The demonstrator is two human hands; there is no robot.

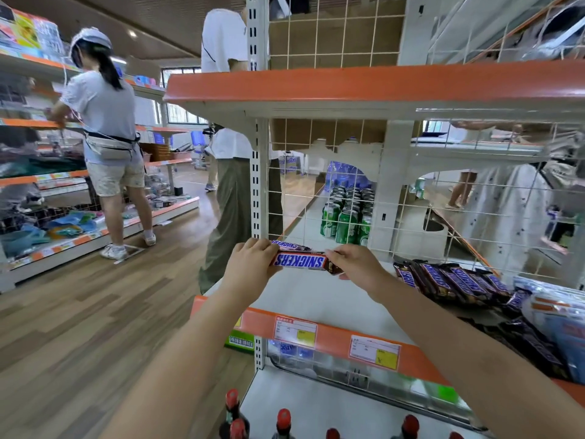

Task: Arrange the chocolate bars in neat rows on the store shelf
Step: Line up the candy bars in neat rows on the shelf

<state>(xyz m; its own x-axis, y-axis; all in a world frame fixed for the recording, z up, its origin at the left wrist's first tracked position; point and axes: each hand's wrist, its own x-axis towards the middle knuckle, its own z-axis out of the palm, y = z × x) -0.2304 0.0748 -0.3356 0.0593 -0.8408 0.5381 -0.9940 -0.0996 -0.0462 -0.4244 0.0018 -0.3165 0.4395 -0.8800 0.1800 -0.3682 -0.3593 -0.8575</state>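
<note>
A Snickers bar (300,260) hangs crosswise over the back left of the white shelf (304,299), its label upside down to me. My left hand (253,264) grips its left end and my right hand (357,264) pinches its right end. A second Snickers bar (292,246) lies just behind it against the wire mesh back. A loose heap of several Snickers bars (456,282) lies on the right part of the shelf, and more dark bars (535,343) sit at the right front, partly hidden by my right forearm.
An orange-edged upper shelf (364,87) overhangs close above. Blue-and-white packets (557,315) lie at the far right. Green cans (346,217) stand behind the mesh. Red-capped bottles (283,421) stand on the shelf below. Two people stand in the aisle to the left.
</note>
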